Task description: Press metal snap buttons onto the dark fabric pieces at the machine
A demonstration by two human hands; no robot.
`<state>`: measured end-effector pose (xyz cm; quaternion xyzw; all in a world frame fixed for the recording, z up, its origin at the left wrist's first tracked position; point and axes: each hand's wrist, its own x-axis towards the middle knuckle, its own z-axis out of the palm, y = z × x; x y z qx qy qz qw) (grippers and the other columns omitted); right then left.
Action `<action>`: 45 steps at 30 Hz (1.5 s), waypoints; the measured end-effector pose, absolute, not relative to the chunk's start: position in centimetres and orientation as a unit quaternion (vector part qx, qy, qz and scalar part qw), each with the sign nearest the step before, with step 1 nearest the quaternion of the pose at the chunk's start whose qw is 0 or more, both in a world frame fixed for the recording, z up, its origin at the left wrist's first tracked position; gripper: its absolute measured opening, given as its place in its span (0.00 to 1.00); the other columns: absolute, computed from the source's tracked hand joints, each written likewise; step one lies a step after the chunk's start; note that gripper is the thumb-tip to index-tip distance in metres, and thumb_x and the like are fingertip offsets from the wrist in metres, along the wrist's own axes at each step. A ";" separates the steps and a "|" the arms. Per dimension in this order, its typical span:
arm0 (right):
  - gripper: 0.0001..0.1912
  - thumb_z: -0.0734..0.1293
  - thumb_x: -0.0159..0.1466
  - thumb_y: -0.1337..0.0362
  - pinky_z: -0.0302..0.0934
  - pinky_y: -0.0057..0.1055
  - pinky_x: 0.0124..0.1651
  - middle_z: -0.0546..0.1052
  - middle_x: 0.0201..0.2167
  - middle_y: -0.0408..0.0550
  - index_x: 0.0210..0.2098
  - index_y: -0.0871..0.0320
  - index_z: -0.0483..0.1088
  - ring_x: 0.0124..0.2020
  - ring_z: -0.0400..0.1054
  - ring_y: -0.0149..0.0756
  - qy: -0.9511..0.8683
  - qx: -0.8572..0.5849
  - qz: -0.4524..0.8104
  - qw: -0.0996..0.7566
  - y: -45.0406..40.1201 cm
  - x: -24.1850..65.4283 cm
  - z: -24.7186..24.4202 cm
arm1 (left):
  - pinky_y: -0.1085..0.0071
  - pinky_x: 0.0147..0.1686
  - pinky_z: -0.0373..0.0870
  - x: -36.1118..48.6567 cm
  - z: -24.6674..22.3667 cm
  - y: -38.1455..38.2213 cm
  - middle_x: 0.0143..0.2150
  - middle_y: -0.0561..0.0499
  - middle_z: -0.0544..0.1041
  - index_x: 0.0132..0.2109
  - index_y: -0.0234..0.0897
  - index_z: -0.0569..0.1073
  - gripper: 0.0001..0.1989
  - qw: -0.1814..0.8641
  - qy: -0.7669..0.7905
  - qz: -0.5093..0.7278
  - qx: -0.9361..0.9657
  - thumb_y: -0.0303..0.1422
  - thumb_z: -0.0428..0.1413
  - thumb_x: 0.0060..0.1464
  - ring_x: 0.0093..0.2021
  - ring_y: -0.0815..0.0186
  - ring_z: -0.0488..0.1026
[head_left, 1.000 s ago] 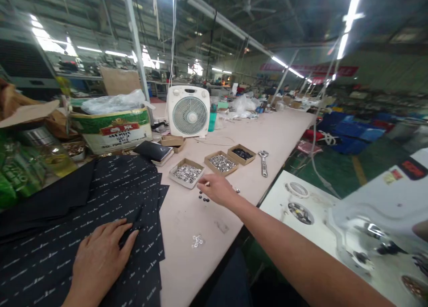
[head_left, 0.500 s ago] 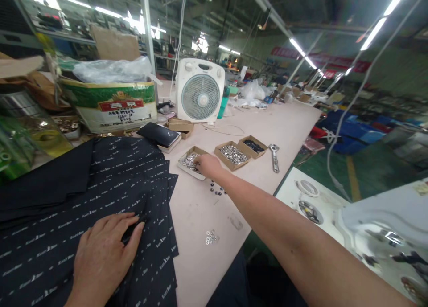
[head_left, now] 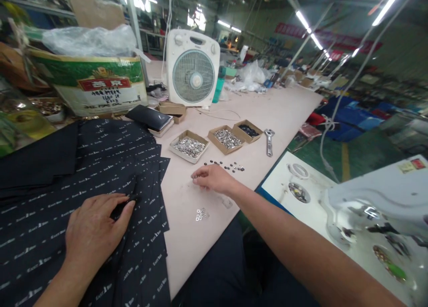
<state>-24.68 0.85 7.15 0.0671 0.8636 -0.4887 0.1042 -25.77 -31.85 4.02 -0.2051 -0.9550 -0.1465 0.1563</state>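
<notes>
While two cardboard trays (head_left: 189,146) are holding silver snaps, the right hand (head_left: 214,178) is pinching narrowly, its contents unclear. The left hand (head_left: 96,224) is gripping dark fabric (head_left: 147,235).

My bare left hand (head_left: 96,227), palm down, thumb apart from the fingers; my bare right hand (head_left: 214,178), forearm extended, fingertips bunched near the thumb.
</notes>
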 end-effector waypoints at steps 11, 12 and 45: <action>0.10 0.67 0.68 0.64 0.62 0.31 0.50 0.79 0.46 0.48 0.46 0.52 0.79 0.49 0.71 0.38 0.966 -0.080 -0.238 -0.053 -2.1 -17.0 4.8 | 0.58 0.43 0.67 -25.9 3.7 -31.9 0.40 0.42 0.81 0.39 0.38 0.80 0.21 0.186 -0.943 -0.178 -0.210 0.48 0.49 0.60 0.42 0.50 0.74; 0.10 0.65 0.69 0.63 0.62 0.31 0.50 0.78 0.47 0.48 0.46 0.52 0.79 0.49 0.71 0.38 0.968 -0.086 -0.227 -0.061 -2.1 -16.7 4.8 | 0.58 0.44 0.67 -25.9 3.8 -31.9 0.39 0.42 0.81 0.38 0.38 0.80 0.20 0.180 -0.942 -0.208 -0.194 0.48 0.51 0.59 0.42 0.50 0.74; 0.07 0.72 0.55 0.68 0.51 0.25 0.27 0.69 0.18 0.37 0.23 0.59 0.70 0.23 0.62 0.28 0.803 -0.007 -0.596 0.024 -13.6 -9.4 6.9 | 0.76 0.18 0.63 -15.5 12.4 -27.6 0.20 0.57 0.71 0.31 0.35 0.72 0.23 0.022 -0.754 -0.657 -0.015 0.47 0.70 0.38 0.18 0.70 0.69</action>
